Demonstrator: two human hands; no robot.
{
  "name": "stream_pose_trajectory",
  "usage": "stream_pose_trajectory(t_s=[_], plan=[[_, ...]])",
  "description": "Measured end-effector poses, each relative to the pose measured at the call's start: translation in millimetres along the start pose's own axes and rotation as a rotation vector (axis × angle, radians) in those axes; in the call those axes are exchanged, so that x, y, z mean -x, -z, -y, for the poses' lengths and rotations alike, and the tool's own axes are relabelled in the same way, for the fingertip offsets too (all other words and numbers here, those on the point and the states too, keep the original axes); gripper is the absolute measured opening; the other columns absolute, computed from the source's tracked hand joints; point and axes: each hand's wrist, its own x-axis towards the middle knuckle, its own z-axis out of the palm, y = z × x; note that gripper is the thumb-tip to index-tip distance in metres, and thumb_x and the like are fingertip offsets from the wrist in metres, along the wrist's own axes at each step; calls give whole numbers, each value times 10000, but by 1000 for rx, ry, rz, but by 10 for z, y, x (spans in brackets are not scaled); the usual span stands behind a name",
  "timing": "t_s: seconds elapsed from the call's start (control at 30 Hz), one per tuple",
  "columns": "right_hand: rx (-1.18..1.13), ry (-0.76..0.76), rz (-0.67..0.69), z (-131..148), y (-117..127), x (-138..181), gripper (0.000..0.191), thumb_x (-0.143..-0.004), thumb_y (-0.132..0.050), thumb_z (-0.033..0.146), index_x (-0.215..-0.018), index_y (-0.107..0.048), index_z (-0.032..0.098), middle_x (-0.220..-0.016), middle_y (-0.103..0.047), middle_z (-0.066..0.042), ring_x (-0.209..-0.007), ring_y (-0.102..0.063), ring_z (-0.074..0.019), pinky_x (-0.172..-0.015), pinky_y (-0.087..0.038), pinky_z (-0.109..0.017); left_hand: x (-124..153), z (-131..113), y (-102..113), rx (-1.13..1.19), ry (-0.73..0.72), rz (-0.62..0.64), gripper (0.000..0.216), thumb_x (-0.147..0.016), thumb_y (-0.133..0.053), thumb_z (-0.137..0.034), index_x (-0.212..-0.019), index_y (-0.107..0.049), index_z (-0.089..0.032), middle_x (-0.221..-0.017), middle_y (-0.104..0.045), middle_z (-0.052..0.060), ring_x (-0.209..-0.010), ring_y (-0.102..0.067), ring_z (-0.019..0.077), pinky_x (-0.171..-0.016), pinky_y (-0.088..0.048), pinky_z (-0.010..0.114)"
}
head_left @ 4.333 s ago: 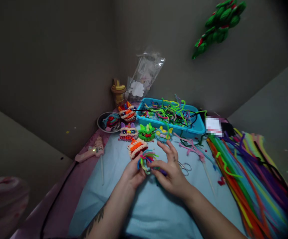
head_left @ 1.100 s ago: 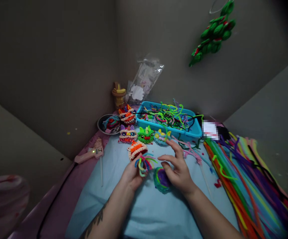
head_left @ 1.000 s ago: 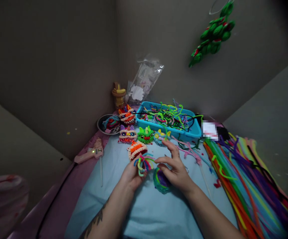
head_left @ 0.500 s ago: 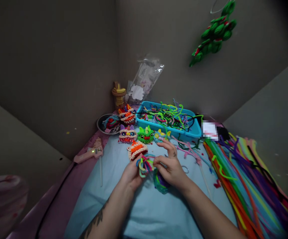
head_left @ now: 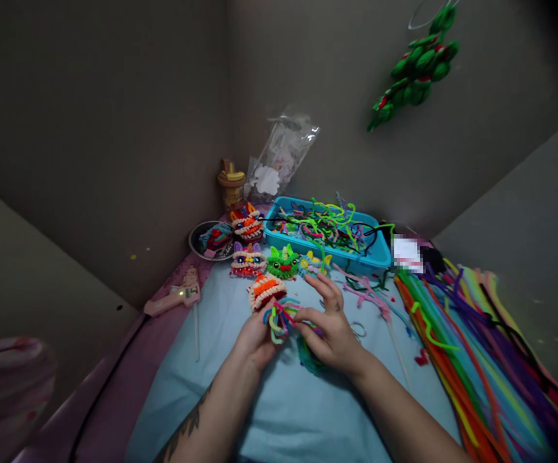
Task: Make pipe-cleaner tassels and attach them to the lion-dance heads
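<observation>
My left hand is closed around a small bundle of short coloured pipe cleaners, their ends fanning out in blue, green, yellow and pink. The thumb and index finger of my right hand pinch a pink pipe cleaner at that bundle, while its other fingers stretch out. Just beyond my left hand lies an orange and cream pipe-cleaner lion head; whether they touch, I cannot tell. Partly hidden under my right hand is a teal and purple fuzzy piece. A metal ring rests beside it.
Several finished heads, including a green one, stand before a blue basket of pipe-cleaner scraps. At left are a pink glue gun and a metal bowl. Long pipe cleaners cover the right side. A plastic bag leans behind.
My right hand has shifted slightly left into the bundle, and the pink pipe cleaner now shows between its fingertips. My left hand stays in place.
</observation>
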Motion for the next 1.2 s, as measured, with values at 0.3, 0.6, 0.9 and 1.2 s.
stream_pose_trajectory(t_s=[0.3,0.6,0.9,1.2], plan=[[-45,-57,46,-37,-12,-4,141,-840,-560,146,-790,-668,221,-1414,-367,-72,-1380,-198,-332,-1066,-284,-581,-66,32,63,-26,-35,26,236,-947,-414,-186,-908,-633,-106,-606,-658,31,-491,-612,120,-521,-506,208],[-76,-156,10,-15,-52,-17,153,-827,-541,139,-757,-652,218,-1347,-428,-78,-1342,-275,-310,-1066,-288,-575,-126,80,120,-5,-90,53,174,-922,-475,-164,-941,-635,-95,-668,-690,56,-511,-636,128,-510,-503,211],[-191,-195,-86,-87,105,11,122,-843,-561,229,-846,-683,240,-1364,-418,-79,-1279,-392,-304,-1027,-340,-532,-67,28,61,-46,-66,5,203,-936,-448,-186,-860,-619,-108,-577,-644,32,-443,-589,117,-441,-473,206],[-310,-133,138,-247,136,-163,117,-840,-610,236,-836,-724,264,-1281,-471,-77,-1258,-424,-283,-1050,-351,-493,-53,14,69,-27,-37,25,216,-935,-442,-178,-819,-614,-118,-580,-629,26,-444,-577,106,-433,-461,190]])
